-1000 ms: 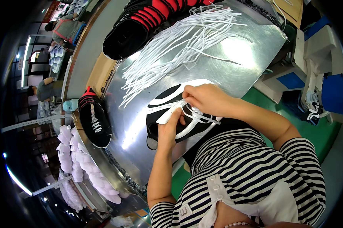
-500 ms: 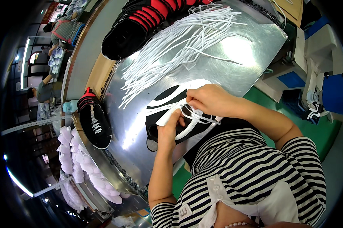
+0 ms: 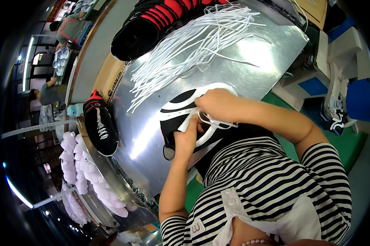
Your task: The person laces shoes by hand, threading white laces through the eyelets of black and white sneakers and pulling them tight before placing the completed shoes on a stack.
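Note:
A black and white shoe upper (image 3: 177, 107) lies at the near side of the metal table. My left hand (image 3: 187, 138) is closed on it, with the thumb along a white strip and the other fingers partly tucked inside. Just to the right, my right hand (image 3: 214, 104) is closed in a pinch at the white strip. A white shoelace (image 3: 221, 123) loops out below that hand toward my body. The fingertips of the right hand are mostly hidden, so the exact spot of the pinch does not show.
A bundle of loose white shoelaces (image 3: 193, 49) lies across the metal table (image 3: 152, 127). Black and red shoe uppers (image 3: 137, 37) are stacked at the far edge. One laced black shoe (image 3: 101, 129) stands at left. White shoe parts (image 3: 92, 176) hang beyond. Far left, people work.
My right hand has turned and moved slightly left, drawing in more tightly at the white strip. The loose lace loop looks smaller. My left hand and the upper have shifted slightly right.

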Available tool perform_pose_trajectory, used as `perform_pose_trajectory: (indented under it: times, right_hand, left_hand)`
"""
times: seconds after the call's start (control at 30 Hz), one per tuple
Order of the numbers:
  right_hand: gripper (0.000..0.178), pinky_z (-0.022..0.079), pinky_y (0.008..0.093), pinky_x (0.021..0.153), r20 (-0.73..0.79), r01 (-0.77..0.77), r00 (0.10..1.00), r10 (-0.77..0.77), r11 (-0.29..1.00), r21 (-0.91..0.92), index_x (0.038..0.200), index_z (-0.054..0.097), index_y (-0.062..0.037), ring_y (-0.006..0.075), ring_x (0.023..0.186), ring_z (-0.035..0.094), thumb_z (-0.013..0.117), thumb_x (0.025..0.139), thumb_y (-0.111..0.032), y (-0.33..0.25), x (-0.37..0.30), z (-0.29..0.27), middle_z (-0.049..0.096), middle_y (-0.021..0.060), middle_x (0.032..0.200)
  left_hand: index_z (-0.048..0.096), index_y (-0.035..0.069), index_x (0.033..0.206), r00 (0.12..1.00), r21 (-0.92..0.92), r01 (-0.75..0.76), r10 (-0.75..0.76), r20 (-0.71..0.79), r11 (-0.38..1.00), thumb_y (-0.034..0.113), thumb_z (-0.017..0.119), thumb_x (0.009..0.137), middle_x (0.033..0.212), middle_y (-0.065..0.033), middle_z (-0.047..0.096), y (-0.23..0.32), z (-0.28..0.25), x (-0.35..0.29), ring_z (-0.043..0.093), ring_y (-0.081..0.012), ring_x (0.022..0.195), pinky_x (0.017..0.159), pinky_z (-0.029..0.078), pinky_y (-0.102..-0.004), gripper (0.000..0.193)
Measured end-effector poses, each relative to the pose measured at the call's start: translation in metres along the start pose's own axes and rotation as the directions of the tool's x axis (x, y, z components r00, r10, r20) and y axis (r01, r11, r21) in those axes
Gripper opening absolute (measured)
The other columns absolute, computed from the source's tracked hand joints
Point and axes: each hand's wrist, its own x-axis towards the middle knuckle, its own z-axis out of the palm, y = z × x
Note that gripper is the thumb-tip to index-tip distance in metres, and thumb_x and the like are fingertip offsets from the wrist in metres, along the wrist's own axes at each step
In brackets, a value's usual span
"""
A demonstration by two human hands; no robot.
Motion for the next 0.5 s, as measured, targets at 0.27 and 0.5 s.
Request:
perform_pose_trajectory:
  times: [0.27,0.5]
  right_hand:
    - [0.015,0.049,0.0414,0.068,-0.100,-0.028,0.994,0.045,0.985,0.171,0.096,0.065,-0.0053,0.0319,0.075,0.065,0.058,0.091,-0.018,0.001,-0.015,-0.006,0.067,0.0126,0.075]
    - [0.018,0.050,0.0429,0.075,-0.051,-0.081,0.994,0.095,0.972,0.221,0.092,0.067,-0.0043,0.0337,0.084,0.065,0.057,0.091,-0.018,-0.002,-0.021,-0.012,0.068,0.0151,0.083]
  left_hand:
    - [0.063,0.000,0.079,0.991,-0.135,0.129,-0.122,0.057,0.982,0.016,0.058,0.093,0.070,-0.0033,0.060,0.014,-0.010,0.000,0.053,-0.0111,0.061,0.060,0.041,-0.0253,0.022]
    - [0.062,0.005,0.072,0.994,-0.123,0.108,-0.105,0.035,0.986,0.023,0.057,0.091,0.061,-0.0005,0.056,0.011,-0.006,0.000,0.037,-0.0066,0.056,0.054,0.028,-0.0234,0.026]
